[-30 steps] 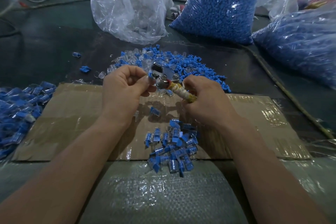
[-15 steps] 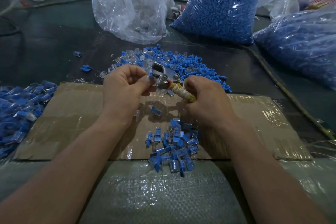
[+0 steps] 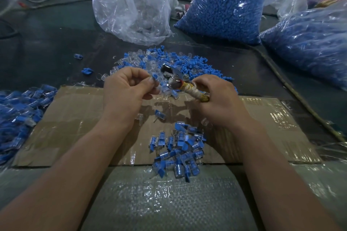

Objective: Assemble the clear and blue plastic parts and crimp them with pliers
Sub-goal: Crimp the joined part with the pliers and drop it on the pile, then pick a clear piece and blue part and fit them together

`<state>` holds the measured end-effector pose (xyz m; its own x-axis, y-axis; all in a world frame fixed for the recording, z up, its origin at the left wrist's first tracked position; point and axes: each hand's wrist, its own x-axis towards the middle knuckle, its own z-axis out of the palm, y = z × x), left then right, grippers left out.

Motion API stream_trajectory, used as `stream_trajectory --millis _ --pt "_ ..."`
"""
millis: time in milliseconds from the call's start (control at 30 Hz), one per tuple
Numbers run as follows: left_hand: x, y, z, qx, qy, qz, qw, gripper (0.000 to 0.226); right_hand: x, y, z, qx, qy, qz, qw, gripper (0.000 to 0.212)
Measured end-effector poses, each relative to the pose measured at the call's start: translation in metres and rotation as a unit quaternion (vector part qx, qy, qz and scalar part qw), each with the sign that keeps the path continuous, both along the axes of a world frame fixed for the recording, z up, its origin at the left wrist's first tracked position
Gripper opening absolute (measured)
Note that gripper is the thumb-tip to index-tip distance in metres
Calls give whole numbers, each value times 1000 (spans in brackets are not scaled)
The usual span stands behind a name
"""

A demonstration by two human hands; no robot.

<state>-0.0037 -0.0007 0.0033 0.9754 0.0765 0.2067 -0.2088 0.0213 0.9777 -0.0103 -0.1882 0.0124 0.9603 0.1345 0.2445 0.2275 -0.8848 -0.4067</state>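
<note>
Left hand: The person's left hand (image 3: 127, 88) hovers above the far edge of the cardboard sheet (image 3: 75, 118), fingers curled, thumb and forefinger pinching a single blue-and-clear part (image 3: 155, 78).
Right hand: The right hand (image 3: 219, 103) is above the same far edge, over the sheet's right half, its fingers wrapped round the pale, tape-bound handle of the pliers (image 3: 191, 91).
Pliers: The metal head points away from the worker and lies just beside the pinched part. Whether steel touches plastic cannot be told, nor how far the jaws stand apart.
Finished pile: A small heap of joined pieces (image 3: 178, 152) straddles the near edge of the cardboard sheet, spilling onto the woven plastic sheeting (image 3: 159, 202) in front of it.
Stray piece: One lone piece (image 3: 160, 115) lies at the middle of the cardboard sheet, below the hands.
Loose stock: A spread of loose blue and clear parts (image 3: 187, 63) lies on the dark table just beyond the sheet's far edge.
Left heap: A larger left heap (image 3: 16, 114) of blue-and-clear pieces is banked against the sheet's left edge.
Bags: Well beyond the far edge stand a crumpled clear bag (image 3: 131, 5) and a bulging blue-filled bag (image 3: 225, 5). A third bag (image 3: 309, 47), also blue, lies beyond the far right corner.
</note>
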Motion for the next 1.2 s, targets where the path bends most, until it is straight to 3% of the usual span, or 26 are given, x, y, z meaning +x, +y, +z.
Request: stream_trajectory --millis 133,267,400,567,767,900,1033,1200 --pt "-2 3 3 1 20 -26 999 13 1 -12 4 -2 -9 -51 999 31" --pt "-9 2 8 48 42 -157 986 3 3 -23 4 -45 38 -95 994 33" --pt "-15 0 10 90 63 -259 960 8 4 -29 5 -47 83 -129 987 50" --pt "-15 1 10 136 69 -317 936 10 5 -31 4 -86 142 -147 975 62" --pt "-18 1 9 169 64 -393 902 19 6 -32 3 -91 170 -139 971 57" --pt "-19 2 11 136 69 -361 920 21 7 -35 2 -98 177 -141 969 74" --pt "-15 6 13 76 67 -218 971 14 6 -36 1 -88 184 -138 969 76" --pt "0 18 14 95 50 -94 990 9 6 -37 0 -74 189 -138 969 74"
